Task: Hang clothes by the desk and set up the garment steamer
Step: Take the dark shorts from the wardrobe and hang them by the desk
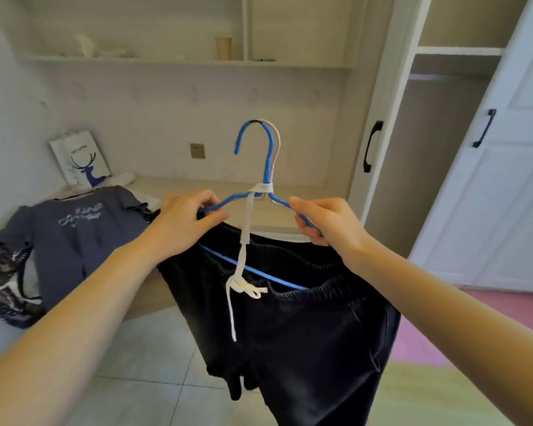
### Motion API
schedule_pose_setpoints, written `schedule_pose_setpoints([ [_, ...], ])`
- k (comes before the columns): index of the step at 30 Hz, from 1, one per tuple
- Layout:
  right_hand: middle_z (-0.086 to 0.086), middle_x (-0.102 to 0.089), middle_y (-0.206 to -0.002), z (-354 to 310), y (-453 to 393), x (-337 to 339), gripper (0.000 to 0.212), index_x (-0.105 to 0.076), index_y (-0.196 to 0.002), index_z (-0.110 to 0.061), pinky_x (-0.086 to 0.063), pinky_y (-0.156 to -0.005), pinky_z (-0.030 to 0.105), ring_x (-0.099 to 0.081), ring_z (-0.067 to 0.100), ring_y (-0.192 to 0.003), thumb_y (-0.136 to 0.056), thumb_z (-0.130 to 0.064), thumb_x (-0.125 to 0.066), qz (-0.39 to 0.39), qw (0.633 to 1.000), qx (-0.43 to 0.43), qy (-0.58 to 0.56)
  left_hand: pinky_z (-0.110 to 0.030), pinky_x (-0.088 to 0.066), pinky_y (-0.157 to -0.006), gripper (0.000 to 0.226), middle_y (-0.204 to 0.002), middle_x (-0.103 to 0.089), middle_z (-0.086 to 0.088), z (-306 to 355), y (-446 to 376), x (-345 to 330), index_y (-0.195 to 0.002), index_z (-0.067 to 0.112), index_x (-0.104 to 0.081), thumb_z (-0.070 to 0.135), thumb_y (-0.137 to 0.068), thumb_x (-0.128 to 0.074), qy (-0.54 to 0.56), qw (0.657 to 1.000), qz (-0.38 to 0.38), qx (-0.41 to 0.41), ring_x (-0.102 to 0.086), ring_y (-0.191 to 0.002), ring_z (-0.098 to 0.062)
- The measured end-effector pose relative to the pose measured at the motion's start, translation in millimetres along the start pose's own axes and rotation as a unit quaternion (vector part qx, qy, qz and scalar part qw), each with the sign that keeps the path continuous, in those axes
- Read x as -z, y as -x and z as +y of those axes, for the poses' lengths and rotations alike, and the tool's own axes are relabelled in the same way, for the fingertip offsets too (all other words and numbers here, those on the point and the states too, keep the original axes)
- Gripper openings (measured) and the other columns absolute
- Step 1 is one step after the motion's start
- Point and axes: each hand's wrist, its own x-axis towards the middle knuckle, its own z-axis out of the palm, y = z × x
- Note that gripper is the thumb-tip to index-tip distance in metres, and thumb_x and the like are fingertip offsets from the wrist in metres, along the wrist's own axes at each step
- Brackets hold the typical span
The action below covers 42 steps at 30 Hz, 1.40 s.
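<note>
L hand (pixel 187 217) & R hand (pixel 326 222) each pinch a shoulder of blue hanger (pixel 270 167); dark shorts (pixel 290 318) draped on bar. Recommend keeping level, hook up, drawstring (pixel 243 250) tied.

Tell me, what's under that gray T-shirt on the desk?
A dark patterned garment pokes out from under the gray T-shirt at its left edge, on the desk. The shirt hides whatever else lies beneath it.
</note>
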Motion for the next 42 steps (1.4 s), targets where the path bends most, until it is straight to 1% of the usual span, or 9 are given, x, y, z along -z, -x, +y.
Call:
schedule_pose_setpoints([
  [3,-0.001,-0.037,-0.049,0,-13,-21,0.042,-0.054,-0.065,-0.004,-0.026,-0.044,0.019,-0.028,0.011,-0.043,-0.091,-0.036,-0.061,-0.010,1.000,0.001,-0.002,-0.039,-0.044,-0.071,0.024,-0.078,-0.064,0.005,-16,16,16,-0.089,0.027,-0.064,0.050,-0.088,-0.058,0.005,1.000,0.010,0.027,-0.058,-0.075,-0.019],
  [9,-0.013,-0.043,-0.042,3,-39,-61,0.041,-0.054,-0.057,-0.013,-0.032,-0.048,0.017,-0.037,0.003,-0.040,-0.087,-0.038,-0.065,-0.042,0.998,0.007,0.046,-0.048,-0.052,-0.077,0.026,-0.081,-0.068,0.008,-53,36,38,-0.082,0.034,-0.067,0.058,-0.081,-0.060,0.047,0.995,0.045,0.077,-0.062,-0.080,-0.017],
  [15,0.010,-0.041,-0.063,15,-67,-98,0.038,-0.049,-0.065,-0.009,-0.031,-0.057,0.032,-0.035,0.019,-0.057,-0.083,-0.035,-0.071,-0.040,0.993,0.028,0.111,-0.043,-0.050,-0.072,0.026,-0.080,-0.065,0.012,-95,46,48,-0.085,0.035,-0.065,0.060,-0.078,-0.064,0.022,0.996,0.042,0.078,-0.059,-0.076,-0.010],
  [20,-0.010,-0.047,-0.050,24,-92,-127,0.032,-0.055,-0.063,-0.016,-0.032,-0.048,0.020,-0.038,0.006,-0.046,-0.084,-0.037,-0.069,-0.019,0.975,0.096,0.201,-0.036,-0.049,-0.072,0.021,-0.083,-0.068,0.014,-122,53,55,-0.083,0.037,-0.065,0.057,-0.080,-0.061,0.024,0.990,0.095,0.105,-0.061,-0.084,-0.008],
  [23,-0.011,-0.062,-0.076,35,-106,-133,0.015,-0.062,-0.084,-0.022,-0.040,-0.058,0.018,-0.055,0.007,-0.070,-0.084,-0.036,-0.068,0.009,0.945,0.153,0.287,-0.030,-0.046,-0.066,0.020,-0.077,-0.066,0.016,-137,54,57,-0.081,0.038,-0.064,0.058,-0.079,-0.062,0.005,0.982,0.142,0.127,-0.060,-0.079,-0.004],
  [27,-0.008,-0.060,-0.096,61,-127,-139,0.028,-0.058,-0.111,-0.022,-0.040,-0.067,0.024,-0.055,0.012,-0.082,-0.091,-0.039,-0.060,-0.017,0.930,0.145,0.337,-0.032,-0.045,-0.063,0.012,-0.073,-0.063,0.024,-165,48,66,-0.078,0.042,-0.063,0.053,-0.081,-0.066,0.028,0.973,0.169,0.156,-0.058,-0.072,-0.002],
  [31,-0.012,-0.058,-0.088,86,-156,-150,0.034,-0.054,-0.111,-0.027,-0.040,-0.059,0.022,-0.056,0.006,-0.075,-0.093,-0.054,-0.046,-0.021,0.932,0.137,0.334,-0.037,-0.050,-0.067,0.010,-0.073,-0.064,0.022,-196,35,74,-0.078,0.044,-0.064,0.054,-0.079,-0.066,0.027,0.967,0.182,0.177,-0.061,-0.073,-0.006],
  [34,-0.010,-0.058,-0.091,99,-186,-163,0.027,-0.053,-0.114,-0.028,-0.043,-0.059,0.023,-0.056,0.007,-0.077,-0.097,-0.047,-0.044,-0.042,0.927,0.163,0.336,-0.044,-0.052,-0.071,0.014,-0.071,-0.064,0.017,-219,20,76,-0.077,0.040,-0.065,0.054,-0.078,-0.067,0.029,0.964,0.185,0.190,-0.062,-0.074,-0.011],
  [42,-0.003,-0.055,-0.084,114,-290,-205,0.023,-0.051,-0.096,-0.025,-0.050,-0.064,0.044,-0.055,0.020,-0.072,-0.099,-0.040,-0.034,-0.047,0.909,0.230,0.343,-0.046,-0.052,-0.076,0.010,-0.071,-0.066,0.015,-284,-30,89,-0.074,0.037,-0.067,0.044,-0.078,-0.073,0.032,0.954,0.191,0.228,-0.062,-0.074,-0.010],
])
